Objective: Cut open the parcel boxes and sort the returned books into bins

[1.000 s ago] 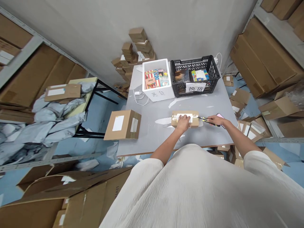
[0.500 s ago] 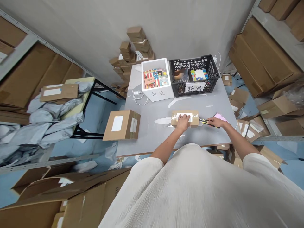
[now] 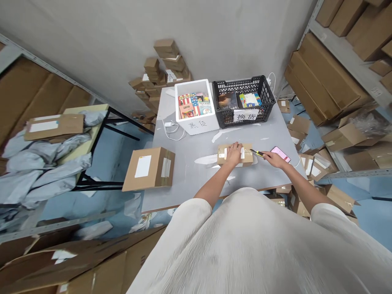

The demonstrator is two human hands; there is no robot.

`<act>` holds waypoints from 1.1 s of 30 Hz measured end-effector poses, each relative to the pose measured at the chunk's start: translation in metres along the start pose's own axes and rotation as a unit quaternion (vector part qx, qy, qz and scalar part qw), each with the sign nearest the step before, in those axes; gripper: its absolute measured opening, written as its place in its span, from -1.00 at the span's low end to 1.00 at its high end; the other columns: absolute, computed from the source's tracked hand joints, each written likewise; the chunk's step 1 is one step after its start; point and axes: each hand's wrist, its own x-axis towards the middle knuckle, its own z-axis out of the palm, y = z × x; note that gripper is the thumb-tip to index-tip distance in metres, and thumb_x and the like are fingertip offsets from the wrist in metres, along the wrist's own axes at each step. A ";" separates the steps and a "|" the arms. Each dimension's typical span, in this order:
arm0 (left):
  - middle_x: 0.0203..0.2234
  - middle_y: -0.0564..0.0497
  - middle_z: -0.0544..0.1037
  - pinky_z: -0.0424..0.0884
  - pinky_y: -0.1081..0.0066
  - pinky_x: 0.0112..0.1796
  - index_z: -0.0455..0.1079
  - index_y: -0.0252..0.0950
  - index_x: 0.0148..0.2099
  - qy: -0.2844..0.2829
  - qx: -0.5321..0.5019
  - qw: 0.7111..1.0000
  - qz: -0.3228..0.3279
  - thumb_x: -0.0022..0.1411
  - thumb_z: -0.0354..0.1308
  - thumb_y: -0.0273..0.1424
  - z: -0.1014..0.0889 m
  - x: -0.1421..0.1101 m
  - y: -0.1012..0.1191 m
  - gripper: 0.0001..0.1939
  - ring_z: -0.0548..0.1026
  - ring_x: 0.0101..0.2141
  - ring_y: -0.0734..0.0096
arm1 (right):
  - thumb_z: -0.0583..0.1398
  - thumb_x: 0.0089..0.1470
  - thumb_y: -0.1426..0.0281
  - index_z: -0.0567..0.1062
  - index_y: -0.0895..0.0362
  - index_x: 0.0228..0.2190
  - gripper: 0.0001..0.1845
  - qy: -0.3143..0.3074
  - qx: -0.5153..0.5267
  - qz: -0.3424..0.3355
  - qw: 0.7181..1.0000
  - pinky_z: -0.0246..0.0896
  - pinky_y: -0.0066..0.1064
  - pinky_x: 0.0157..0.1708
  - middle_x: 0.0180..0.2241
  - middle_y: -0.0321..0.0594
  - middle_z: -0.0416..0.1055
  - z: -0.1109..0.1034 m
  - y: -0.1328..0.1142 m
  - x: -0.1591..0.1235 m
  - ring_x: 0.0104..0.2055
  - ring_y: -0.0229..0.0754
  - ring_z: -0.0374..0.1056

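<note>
A small taped cardboard box (image 3: 246, 159) with a white label lies on the grey table (image 3: 190, 179) in front of me. My left hand (image 3: 234, 154) rests on top of it, fingers stretched out toward its far edge. Wrapped in my right hand (image 3: 275, 159) is a yellow and black utility knife (image 3: 259, 153). Its tip meets the taped right end of the box; whether the blade is cutting in, I cannot tell. Just beyond my right hand lies a phone (image 3: 281, 154) with a pink screen.
At the back stand a white foam box (image 3: 200, 125) of books and a black crate (image 3: 268, 108). A larger carton (image 3: 130, 171) sits at the table's left edge. Grey parcels (image 3: 61, 163) fill a side table at left; shelves with cartons (image 3: 330, 77) rise at right.
My right hand has brought the knife left, from beside the small box onto its right end. My left hand stays on the box. The whole view has shifted slightly.
</note>
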 end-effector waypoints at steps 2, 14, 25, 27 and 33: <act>0.53 -0.30 0.23 0.10 -0.09 0.43 0.25 -0.19 0.48 -0.020 0.007 1.000 -0.006 0.46 0.10 -0.53 0.002 0.006 -0.002 -0.40 0.16 0.52 -0.04 | 0.11 0.50 0.12 0.60 -0.06 0.30 -0.49 0.000 -0.076 -0.029 0.997 0.44 -0.22 0.04 -0.02 -0.09 0.64 0.005 -0.005 -0.002 -0.05 0.03 0.57; 0.59 -0.30 0.17 0.01 -0.12 0.48 0.10 -0.31 0.63 0.012 0.015 1.000 -0.002 0.57 -0.19 -0.40 0.012 -0.009 -0.001 -0.34 0.09 0.56 -0.04 | 0.11 0.50 0.20 0.51 -0.01 0.40 -0.44 0.048 -0.178 -0.010 0.983 0.40 -0.22 0.06 0.03 0.00 0.53 0.033 -0.009 0.000 0.05 0.08 0.51; 0.59 -0.26 0.19 -0.02 -0.24 0.49 0.05 -0.18 0.67 0.023 -0.010 1.000 -0.014 0.54 -0.09 -0.38 0.011 -0.014 0.001 -0.28 0.12 0.57 -0.05 | 0.08 0.47 0.14 0.51 -0.02 0.39 -0.41 0.081 -0.158 0.002 0.984 0.37 -0.10 0.13 0.07 0.05 0.53 0.030 0.003 -0.004 0.12 0.18 0.44; 0.59 -0.26 0.20 -0.03 -0.23 0.49 0.02 -0.18 0.68 0.022 -0.010 1.000 -0.014 0.53 -0.07 -0.38 0.011 -0.014 0.002 -0.26 0.11 0.57 -0.06 | 0.12 0.45 0.14 0.50 0.01 0.39 -0.40 0.091 -0.162 0.012 0.982 0.35 -0.08 0.15 0.10 0.08 0.52 0.024 0.004 0.003 0.16 0.22 0.41; 0.60 -0.26 0.15 -0.14 -0.21 0.53 0.04 -0.23 0.67 0.015 -0.014 1.000 -0.022 0.56 -0.13 -0.33 0.014 -0.016 -0.001 -0.30 0.04 0.60 0.01 | 0.20 0.36 0.18 0.57 0.11 0.28 -0.44 0.117 -0.137 0.066 0.981 0.34 -0.03 0.18 0.12 0.13 0.52 0.010 0.012 0.019 0.18 0.26 0.41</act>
